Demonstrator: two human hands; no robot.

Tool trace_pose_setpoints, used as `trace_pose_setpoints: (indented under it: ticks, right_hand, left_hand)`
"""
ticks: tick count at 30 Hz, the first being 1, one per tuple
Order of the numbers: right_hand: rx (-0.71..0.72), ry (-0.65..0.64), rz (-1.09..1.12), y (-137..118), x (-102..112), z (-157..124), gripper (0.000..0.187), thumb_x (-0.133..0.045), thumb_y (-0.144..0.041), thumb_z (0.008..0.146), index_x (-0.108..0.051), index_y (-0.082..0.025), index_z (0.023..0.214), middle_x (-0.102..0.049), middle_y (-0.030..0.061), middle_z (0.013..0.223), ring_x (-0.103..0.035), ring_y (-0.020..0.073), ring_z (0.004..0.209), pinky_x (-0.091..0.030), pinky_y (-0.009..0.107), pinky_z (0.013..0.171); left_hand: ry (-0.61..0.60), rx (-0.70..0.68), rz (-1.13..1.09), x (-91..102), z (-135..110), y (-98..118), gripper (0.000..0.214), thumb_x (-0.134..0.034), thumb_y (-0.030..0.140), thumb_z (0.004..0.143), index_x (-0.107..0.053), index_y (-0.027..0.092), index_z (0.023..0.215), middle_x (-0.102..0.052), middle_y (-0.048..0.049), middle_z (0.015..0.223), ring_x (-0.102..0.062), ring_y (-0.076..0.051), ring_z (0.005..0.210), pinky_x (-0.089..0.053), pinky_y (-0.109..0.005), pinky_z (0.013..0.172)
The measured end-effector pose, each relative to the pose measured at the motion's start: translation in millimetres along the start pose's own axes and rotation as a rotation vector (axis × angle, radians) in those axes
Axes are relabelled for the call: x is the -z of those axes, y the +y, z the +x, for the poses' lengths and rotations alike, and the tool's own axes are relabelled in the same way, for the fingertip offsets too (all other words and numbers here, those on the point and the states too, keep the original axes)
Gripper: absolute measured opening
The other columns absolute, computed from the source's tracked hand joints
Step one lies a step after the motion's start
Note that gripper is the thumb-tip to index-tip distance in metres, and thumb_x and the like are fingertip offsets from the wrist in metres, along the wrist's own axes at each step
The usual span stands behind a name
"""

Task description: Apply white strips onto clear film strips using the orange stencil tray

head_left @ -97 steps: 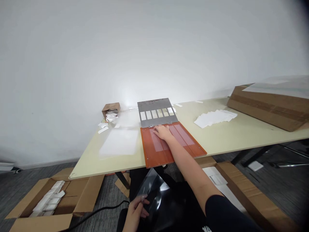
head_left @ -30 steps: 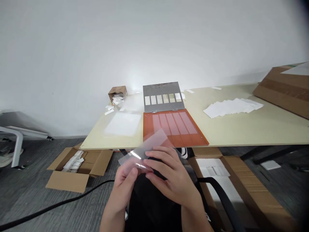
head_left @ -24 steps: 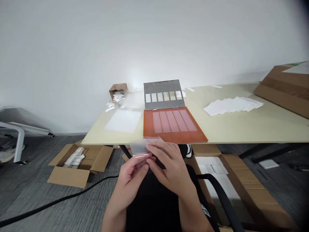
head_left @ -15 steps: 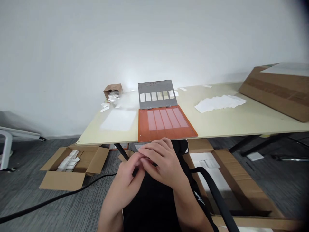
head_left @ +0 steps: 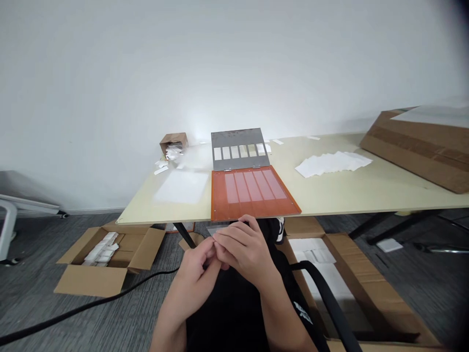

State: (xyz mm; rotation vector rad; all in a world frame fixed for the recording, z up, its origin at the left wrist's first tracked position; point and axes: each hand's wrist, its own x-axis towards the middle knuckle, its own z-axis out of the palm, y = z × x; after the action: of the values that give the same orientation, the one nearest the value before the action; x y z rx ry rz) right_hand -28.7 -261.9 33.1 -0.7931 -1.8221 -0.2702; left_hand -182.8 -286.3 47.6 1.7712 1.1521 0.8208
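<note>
Both hands meet above my lap, just short of the table's front edge. My left hand is closed, its thumb and fingertips pressed against the fingers of the other hand. Curled over those fingertips is my right hand, also closed. Whatever they pinch, if anything, is hidden between the fingers. A pale translucent piece shows just beyond the fingertips; I cannot tell whether it is held or lies lower down. In front of the hands, an orange-red hinged board lies at the table edge, its grey slotted lid raised.
On the table are white sheets, a fanned paper stack, a small box of slips and a large carton. Open cartons stand on the floor at left and right. A black armrest is beside me.
The view has tilted up slightly, so the table sits lower in the picture. My hands stay together, with only small shifts of the fingers.
</note>
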Motion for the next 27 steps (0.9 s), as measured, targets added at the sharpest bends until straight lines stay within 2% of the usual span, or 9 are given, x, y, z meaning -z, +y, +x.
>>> trace_pose_setpoints:
  ticks: [6, 13, 18, 21, 27]
  right_hand:
    - [-0.008, -0.024, -0.009, 1.9, -2.8, 1.2, 0.011, -0.056, -0.009, 0.088, -0.060, -0.019, 0.086, -0.071, -0.0010, 0.079, -0.060, 0.0114, 0.069, -0.042, 0.035, 0.081]
    - [-0.042, -0.082, 0.049, 2.1, -4.4, 0.0, 0.016, -0.048, -0.010, 0.091, -0.056, -0.019, 0.080, -0.068, 0.0004, 0.077, -0.057, 0.0127, 0.069, -0.042, 0.034, 0.077]
    - [-0.070, -0.168, 0.154, 4.0, -4.7, -0.6, 0.016, -0.044, -0.012, 0.095, -0.059, -0.018, 0.094, -0.069, 0.0041, 0.089, -0.060, 0.0149, 0.081, -0.044, 0.034, 0.079]
    - [-0.072, -0.173, 0.224, 5.0, -4.9, -1.7, 0.013, -0.050, -0.018, 0.095, -0.060, -0.019, 0.104, -0.070, 0.0052, 0.096, -0.061, 0.0155, 0.086, -0.046, 0.034, 0.081]
    - [-0.019, -0.128, 0.143, 0.7, -6.7, 0.5, 0.008, -0.056, -0.018, 0.095, -0.063, -0.019, 0.098, -0.072, 0.0029, 0.091, -0.061, 0.0142, 0.079, -0.045, 0.034, 0.079]
  left_hand:
    - [-0.020, 0.012, -0.041, -0.5, 1.4, 4.7, 0.016, -0.047, 0.026, 0.095, -0.057, 0.018, 0.086, -0.068, -0.0007, 0.077, -0.063, -0.013, 0.071, -0.048, -0.021, 0.069]
    - [-0.034, -0.012, -0.015, 1.8, -1.0, -0.3, 0.016, -0.046, 0.024, 0.096, -0.057, 0.019, 0.086, -0.066, 0.0015, 0.073, -0.063, -0.011, 0.070, -0.047, -0.020, 0.069]
    - [-0.024, -0.003, -0.034, 6.2, -0.7, -3.0, 0.019, -0.046, 0.030, 0.097, -0.060, 0.018, 0.099, -0.067, -0.0002, 0.078, -0.062, -0.013, 0.072, -0.049, -0.023, 0.073]
    - [-0.002, -0.018, 0.001, 8.5, -2.0, -5.2, 0.022, -0.045, 0.029, 0.097, -0.062, 0.017, 0.105, -0.066, -0.0002, 0.077, -0.061, -0.013, 0.071, -0.047, -0.022, 0.070]
    - [0.029, -0.024, 0.000, 9.3, -3.7, -7.8, 0.020, -0.044, 0.028, 0.098, -0.061, 0.018, 0.096, -0.064, 0.0008, 0.075, -0.061, -0.013, 0.071, -0.048, -0.022, 0.069]
